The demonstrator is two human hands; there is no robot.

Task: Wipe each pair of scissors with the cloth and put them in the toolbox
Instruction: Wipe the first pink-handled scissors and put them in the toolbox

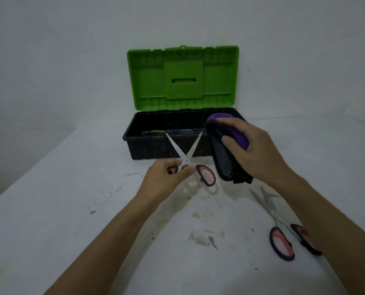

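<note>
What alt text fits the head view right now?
The left hand holds open scissors by one handle while the right hand holds a folded cloth beside them. Behind sits an open toolbox; second scissors lie on the table.

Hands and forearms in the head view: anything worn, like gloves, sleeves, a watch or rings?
Nothing worn shows. The left hand and right hand are bare, with no gloves. Both forearms are uncovered to the frame's bottom edge, with no sleeves, watch or wristband. No rings visible on the fingers.
</note>
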